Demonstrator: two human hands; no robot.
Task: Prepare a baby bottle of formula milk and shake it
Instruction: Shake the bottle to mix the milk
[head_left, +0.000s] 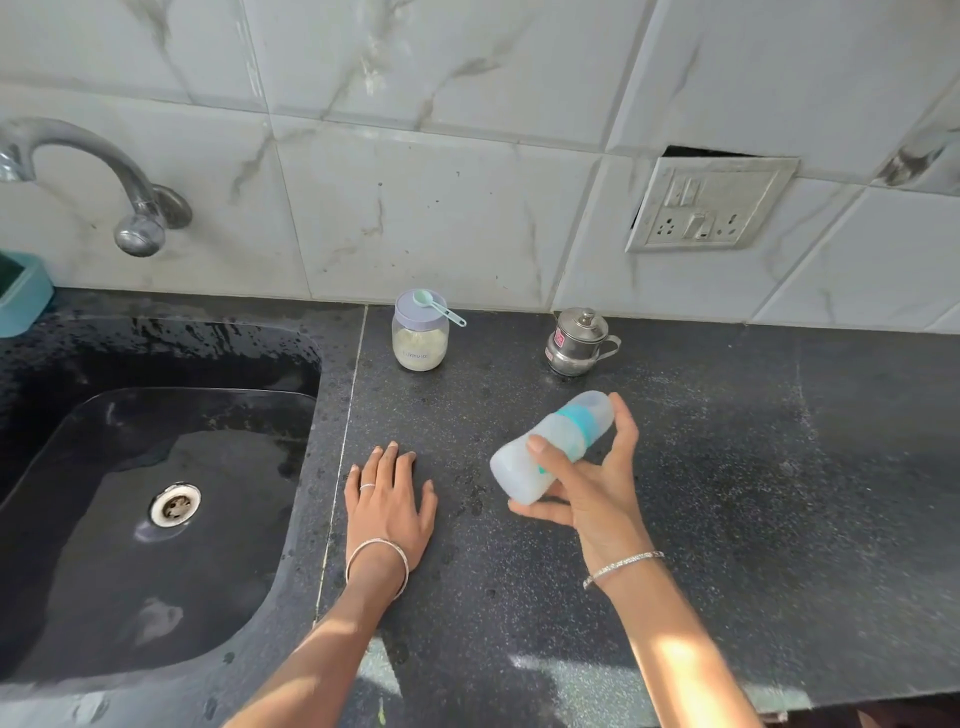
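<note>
Baby bottle (558, 431) sits in my right hand (592, 488), tilted on its side above the middle of the bench (753, 467), its capped end toward the back edge. My thumb lies across its body and my fingers curl round it. My left hand (389, 499) lies flat with straight fingers beside the sink (156, 519). At the back edge stand the formula jar (420, 343), a scoop (436, 306) on its lid, and a steel pot (576, 345).

Marble-tiled wall (441, 208), black counter (727, 467), sink (156, 519)
</note>
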